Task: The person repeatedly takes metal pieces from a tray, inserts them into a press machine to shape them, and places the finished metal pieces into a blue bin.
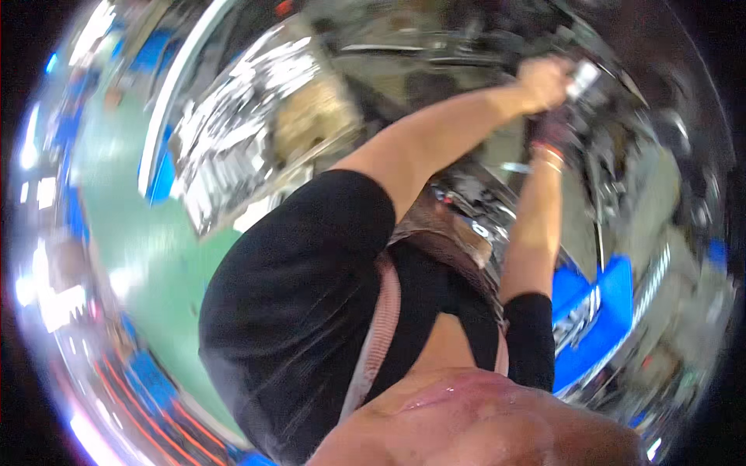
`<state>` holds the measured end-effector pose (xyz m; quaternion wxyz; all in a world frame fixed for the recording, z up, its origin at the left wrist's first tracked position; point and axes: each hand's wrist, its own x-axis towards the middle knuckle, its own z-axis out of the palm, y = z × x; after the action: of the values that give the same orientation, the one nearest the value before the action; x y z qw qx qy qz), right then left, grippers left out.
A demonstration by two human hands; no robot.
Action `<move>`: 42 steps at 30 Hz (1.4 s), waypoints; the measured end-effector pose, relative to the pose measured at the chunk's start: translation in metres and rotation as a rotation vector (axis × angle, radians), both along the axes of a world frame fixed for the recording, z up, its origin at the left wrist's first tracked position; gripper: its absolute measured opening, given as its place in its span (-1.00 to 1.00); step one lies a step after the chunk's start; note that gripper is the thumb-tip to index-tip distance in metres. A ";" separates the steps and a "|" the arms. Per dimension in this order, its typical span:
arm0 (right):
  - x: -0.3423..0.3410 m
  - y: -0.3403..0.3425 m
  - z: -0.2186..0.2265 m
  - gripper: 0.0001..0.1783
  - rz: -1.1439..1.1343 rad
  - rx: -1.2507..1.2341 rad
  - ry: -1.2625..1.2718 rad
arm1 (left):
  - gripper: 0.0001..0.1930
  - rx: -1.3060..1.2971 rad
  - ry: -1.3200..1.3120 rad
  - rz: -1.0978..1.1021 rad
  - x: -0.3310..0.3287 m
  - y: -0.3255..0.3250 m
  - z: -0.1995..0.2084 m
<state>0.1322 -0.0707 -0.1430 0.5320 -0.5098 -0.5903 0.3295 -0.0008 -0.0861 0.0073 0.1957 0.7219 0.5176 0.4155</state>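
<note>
My left hand, bare, reaches far to the right over dark machinery, its fingers curled. Touching or just beside it is a small bright, whitish piece, too blurred to name. Close below that hand is my right hand, in a dark glove with a red cuff. Its fingers are smeared by motion and partly lost against the dark background. Which hand bears the whitish piece I cannot tell.
On the left, many shiny metal parts lie on a tray or table beside a tan cardboard-like patch. A blue bin with metal pieces stands at the right. Dark machinery surrounds my hands. Green floor shows at left.
</note>
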 end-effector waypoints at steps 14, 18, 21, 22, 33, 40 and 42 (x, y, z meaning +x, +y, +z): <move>-0.059 -0.111 0.076 -0.69 -0.119 -0.495 0.458 | -0.71 -0.391 0.603 0.813 -0.479 -0.287 -0.085; -0.059 -0.115 0.070 -0.75 -0.174 -0.416 0.433 | -0.58 -0.512 1.089 0.581 -0.542 -0.290 -0.121; -0.062 -0.115 0.063 -0.83 -0.224 -0.373 0.396 | -0.66 -0.735 1.234 0.528 -0.539 -0.257 -0.136; -0.062 -0.116 0.065 -0.84 -0.223 -0.337 0.464 | -0.73 -0.758 1.284 0.531 -0.538 -0.249 -0.139; -0.054 -0.123 0.063 -0.78 -0.120 -0.319 0.520 | -0.57 -0.408 0.848 0.078 -0.428 -0.230 -0.065; -0.046 -0.119 0.070 -0.80 -0.110 -0.436 0.407 | -0.50 -0.399 0.659 0.153 -0.448 -0.238 -0.107; -0.055 -0.104 0.074 -0.76 -0.107 -0.569 0.506 | -0.60 -0.049 0.654 0.391 -0.501 -0.233 -0.161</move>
<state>0.0773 -0.1751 -0.0694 0.5145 -0.5700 -0.2977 0.5673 -0.5015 -0.3187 -0.1535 -0.0455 0.6991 0.6905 0.1803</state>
